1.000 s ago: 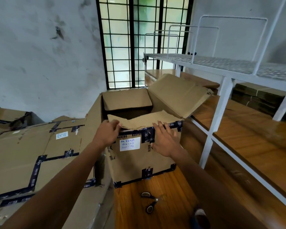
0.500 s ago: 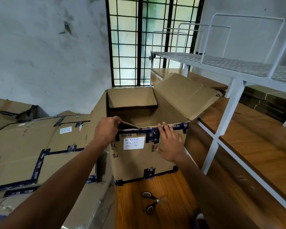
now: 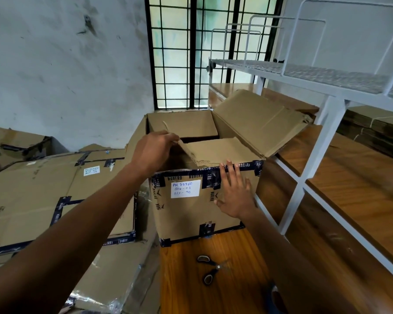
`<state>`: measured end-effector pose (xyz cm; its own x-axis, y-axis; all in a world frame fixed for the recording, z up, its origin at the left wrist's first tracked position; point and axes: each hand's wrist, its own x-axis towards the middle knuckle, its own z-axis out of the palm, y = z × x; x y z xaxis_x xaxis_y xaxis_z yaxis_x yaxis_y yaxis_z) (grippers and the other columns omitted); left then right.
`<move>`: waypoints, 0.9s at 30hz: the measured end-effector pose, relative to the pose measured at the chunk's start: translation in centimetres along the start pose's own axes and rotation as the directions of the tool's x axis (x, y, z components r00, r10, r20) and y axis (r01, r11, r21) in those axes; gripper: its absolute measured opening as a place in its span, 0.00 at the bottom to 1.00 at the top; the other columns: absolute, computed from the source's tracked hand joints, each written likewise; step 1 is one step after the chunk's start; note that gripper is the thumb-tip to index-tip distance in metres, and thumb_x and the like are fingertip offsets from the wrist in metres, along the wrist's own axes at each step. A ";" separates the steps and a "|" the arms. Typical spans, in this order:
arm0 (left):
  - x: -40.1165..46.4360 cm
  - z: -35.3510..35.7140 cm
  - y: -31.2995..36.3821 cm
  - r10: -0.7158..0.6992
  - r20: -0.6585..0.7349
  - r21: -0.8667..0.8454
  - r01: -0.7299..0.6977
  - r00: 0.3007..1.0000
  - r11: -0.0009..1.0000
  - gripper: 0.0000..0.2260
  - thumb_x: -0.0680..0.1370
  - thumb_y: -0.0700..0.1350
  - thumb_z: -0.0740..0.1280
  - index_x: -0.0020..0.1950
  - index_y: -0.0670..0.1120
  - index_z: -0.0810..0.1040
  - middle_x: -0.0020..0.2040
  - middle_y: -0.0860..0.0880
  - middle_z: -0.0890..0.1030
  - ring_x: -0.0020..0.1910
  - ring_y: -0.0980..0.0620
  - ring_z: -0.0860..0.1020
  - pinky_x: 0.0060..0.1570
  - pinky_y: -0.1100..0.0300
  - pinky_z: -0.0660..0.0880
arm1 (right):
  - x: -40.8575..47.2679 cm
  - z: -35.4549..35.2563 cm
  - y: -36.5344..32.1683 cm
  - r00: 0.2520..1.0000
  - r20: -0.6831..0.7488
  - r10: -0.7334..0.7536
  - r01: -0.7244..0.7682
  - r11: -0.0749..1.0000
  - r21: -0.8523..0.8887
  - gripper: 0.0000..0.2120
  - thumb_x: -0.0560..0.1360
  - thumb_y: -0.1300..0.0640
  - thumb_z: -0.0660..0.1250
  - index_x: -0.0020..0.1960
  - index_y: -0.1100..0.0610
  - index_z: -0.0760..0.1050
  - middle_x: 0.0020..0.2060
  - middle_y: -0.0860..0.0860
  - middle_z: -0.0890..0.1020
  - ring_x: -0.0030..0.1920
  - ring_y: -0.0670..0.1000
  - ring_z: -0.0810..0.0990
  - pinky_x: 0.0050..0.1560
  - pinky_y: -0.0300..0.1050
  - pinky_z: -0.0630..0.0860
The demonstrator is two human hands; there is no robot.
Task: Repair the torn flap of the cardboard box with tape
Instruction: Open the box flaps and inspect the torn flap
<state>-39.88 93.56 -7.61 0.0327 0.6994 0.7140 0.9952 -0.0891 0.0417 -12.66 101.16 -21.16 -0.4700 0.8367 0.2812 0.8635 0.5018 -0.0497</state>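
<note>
An open cardboard box (image 3: 191, 214) with dark printed tape along its edges and a white handwritten label stands on the wooden floor. Its near flap (image 3: 216, 151) has a ragged torn edge and lies folded inward over the opening. My left hand (image 3: 153, 150) grips the flap's torn left corner and holds it raised. My right hand (image 3: 235, 191) lies flat on the box's front face, fingers straight and reaching the taped top edge. The right flap (image 3: 261, 121) and the far flap (image 3: 179, 123) stand open.
Black-handled scissors (image 3: 210, 268) lie on the floor in front of the box. Flattened taped cartons (image 3: 43, 189) are stacked at the left against it. A white metal rack (image 3: 327, 114) with wooden shelves runs along the right. A barred window (image 3: 191, 53) is behind.
The torn flap dropped down into the box, then my left hand lifted it back up by its left corner. My right hand slid slightly down the front face.
</note>
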 end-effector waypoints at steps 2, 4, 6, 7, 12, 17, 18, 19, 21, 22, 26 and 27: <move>-0.5 0.3 -0.5 -0.033 0.026 -0.018 0.033 0.999 0.999 0.11 0.85 0.44 0.69 0.66 0.50 0.86 0.58 0.45 0.87 0.51 0.41 0.85 0.48 0.48 0.84 | 0.0 0.1 0.1 1.000 -0.005 -0.003 0.003 1.000 -0.017 0.61 0.74 0.35 0.71 0.81 0.49 0.24 0.82 0.51 0.29 0.84 0.58 0.34 0.79 0.68 0.52; -1.4 0.6 -1.1 -0.062 0.038 -0.034 0.063 0.997 0.997 0.10 0.85 0.46 0.69 0.65 0.51 0.86 0.58 0.46 0.87 0.50 0.41 0.85 0.46 0.49 0.83 | 0.0 0.2 0.1 1.000 -0.016 -0.002 0.002 1.000 -0.029 0.61 0.74 0.35 0.71 0.82 0.49 0.25 0.83 0.51 0.30 0.84 0.58 0.35 0.79 0.67 0.52; -2.7 1.1 -1.9 -0.075 0.033 -0.014 0.075 0.997 0.997 0.10 0.84 0.47 0.71 0.63 0.52 0.87 0.55 0.46 0.86 0.50 0.43 0.83 0.44 0.53 0.80 | -0.1 0.3 0.1 1.000 -0.019 0.003 -0.003 1.000 -0.027 0.61 0.74 0.35 0.71 0.82 0.49 0.25 0.83 0.51 0.32 0.84 0.58 0.36 0.79 0.67 0.52; -3.4 1.4 -2.4 -0.086 0.039 0.005 0.086 0.996 0.996 0.09 0.83 0.48 0.72 0.62 0.52 0.88 0.54 0.47 0.85 0.50 0.44 0.82 0.45 0.53 0.78 | 0.0 0.3 0.1 1.000 -0.017 0.004 -0.004 1.000 -0.026 0.61 0.74 0.35 0.71 0.82 0.49 0.25 0.83 0.51 0.32 0.84 0.59 0.36 0.79 0.68 0.52; -6.5 3.3 -3.4 -0.226 0.196 0.013 0.228 0.954 0.974 0.08 0.82 0.48 0.72 0.60 0.53 0.87 0.56 0.50 0.77 0.59 0.47 0.74 0.61 0.44 0.73 | 0.0 0.1 -0.5 1.000 -0.022 0.012 -0.012 1.000 -0.012 0.63 0.72 0.36 0.73 0.83 0.49 0.27 0.84 0.52 0.36 0.84 0.59 0.37 0.79 0.68 0.54; -6.9 3.6 -3.2 -0.269 0.332 -0.102 0.318 0.904 0.943 0.09 0.86 0.46 0.65 0.58 0.53 0.85 0.55 0.52 0.82 0.62 0.47 0.76 0.64 0.44 0.61 | -0.3 -0.5 -0.2 1.000 0.002 -0.001 0.001 1.000 -0.015 0.62 0.72 0.36 0.74 0.83 0.48 0.28 0.85 0.52 0.38 0.84 0.59 0.38 0.80 0.68 0.55; -7.2 3.5 -3.4 -0.266 0.348 -0.118 0.324 0.899 0.939 0.09 0.86 0.47 0.64 0.57 0.53 0.85 0.54 0.52 0.83 0.62 0.47 0.77 0.62 0.46 0.59 | -0.2 -0.8 -0.1 1.000 0.012 -0.006 0.007 1.000 -0.019 0.62 0.72 0.36 0.74 0.83 0.48 0.28 0.85 0.51 0.38 0.84 0.59 0.38 0.80 0.68 0.55; -7.5 3.5 -3.5 -0.259 0.357 -0.131 0.323 0.898 0.937 0.10 0.87 0.48 0.63 0.58 0.53 0.85 0.52 0.52 0.83 0.62 0.47 0.78 0.61 0.47 0.57 | -0.3 -1.0 -0.1 1.000 0.026 -0.009 0.009 1.000 -0.020 0.61 0.73 0.37 0.74 0.83 0.48 0.28 0.85 0.51 0.37 0.84 0.58 0.37 0.80 0.68 0.54; -8.2 3.2 -3.6 -0.242 0.356 -0.143 0.309 0.902 0.940 0.10 0.87 0.51 0.63 0.59 0.54 0.85 0.50 0.55 0.82 0.62 0.48 0.78 0.60 0.48 0.56 | -0.3 -1.5 -0.3 0.998 0.058 -0.010 0.011 1.000 -0.012 0.60 0.74 0.37 0.73 0.83 0.47 0.28 0.85 0.50 0.37 0.84 0.58 0.37 0.81 0.67 0.52; -8.6 3.1 -3.5 -0.239 0.348 -0.140 0.303 0.907 0.943 0.10 0.87 0.51 0.64 0.61 0.56 0.85 0.50 0.56 0.82 0.62 0.49 0.77 0.59 0.48 0.56 | -0.3 -1.7 -0.3 0.998 0.066 -0.009 0.009 1.000 -0.009 0.59 0.75 0.38 0.73 0.83 0.47 0.29 0.85 0.50 0.37 0.84 0.58 0.37 0.81 0.67 0.52; -9.7 2.7 -2.7 -0.277 0.291 -0.097 0.316 0.916 0.944 0.11 0.86 0.50 0.67 0.66 0.59 0.84 0.58 0.54 0.86 0.64 0.49 0.77 0.61 0.48 0.58 | -0.2 -2.9 -0.4 0.993 0.119 -0.013 0.015 1.000 -0.014 0.58 0.75 0.38 0.73 0.83 0.47 0.30 0.85 0.50 0.39 0.84 0.57 0.38 0.81 0.66 0.52; -9.8 2.6 -2.4 -0.290 0.274 -0.086 0.323 0.917 0.942 0.11 0.85 0.50 0.67 0.65 0.58 0.84 0.59 0.53 0.86 0.65 0.49 0.77 0.62 0.47 0.59 | -0.2 -3.2 -0.5 0.991 0.134 -0.009 0.011 1.000 -0.015 0.58 0.75 0.38 0.73 0.83 0.47 0.30 0.85 0.50 0.38 0.84 0.57 0.38 0.81 0.66 0.51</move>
<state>-42.32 88.74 -16.53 -0.2329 0.8617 0.4508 0.9405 0.0816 0.3299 -12.40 100.02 -18.15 -0.4979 0.8541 0.1506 0.8610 0.5075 -0.0318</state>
